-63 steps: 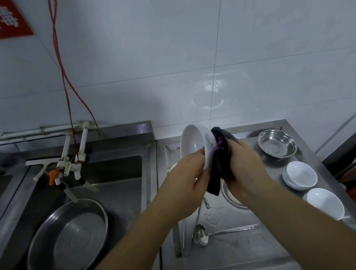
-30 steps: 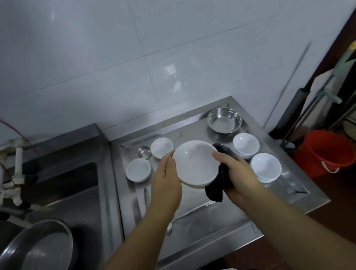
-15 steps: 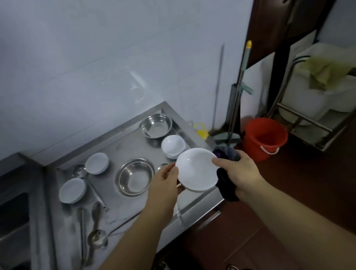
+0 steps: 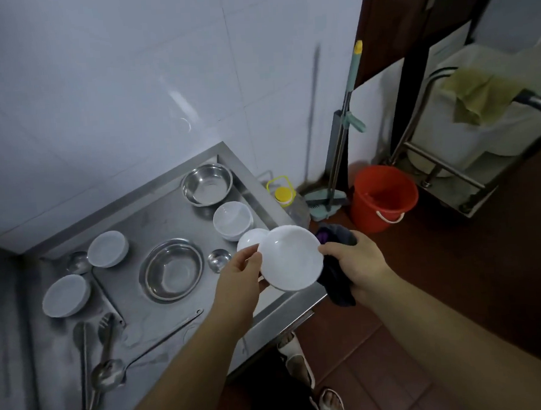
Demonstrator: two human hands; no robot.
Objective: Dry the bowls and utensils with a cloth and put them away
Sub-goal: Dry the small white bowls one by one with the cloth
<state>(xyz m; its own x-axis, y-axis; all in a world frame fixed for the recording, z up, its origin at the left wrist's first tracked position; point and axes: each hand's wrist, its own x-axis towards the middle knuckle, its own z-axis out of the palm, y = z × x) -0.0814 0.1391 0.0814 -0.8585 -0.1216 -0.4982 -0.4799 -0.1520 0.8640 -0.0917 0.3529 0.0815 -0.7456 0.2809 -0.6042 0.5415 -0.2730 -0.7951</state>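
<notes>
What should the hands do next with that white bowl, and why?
Probably set the white bowl on the white bowls stacked on the counter. Both hands hold it above the counter's edge, and the dark cloth in the right hand is off its inside.

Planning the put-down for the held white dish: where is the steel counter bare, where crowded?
Bare steel counter lies at the front, between the long-handled ladle and the front edge under the left hand. A smaller bare strip runs along the back wall left of the deep steel bowl. Crowded: the right corner with stacked white bowls, and the left side's utensils.
</notes>
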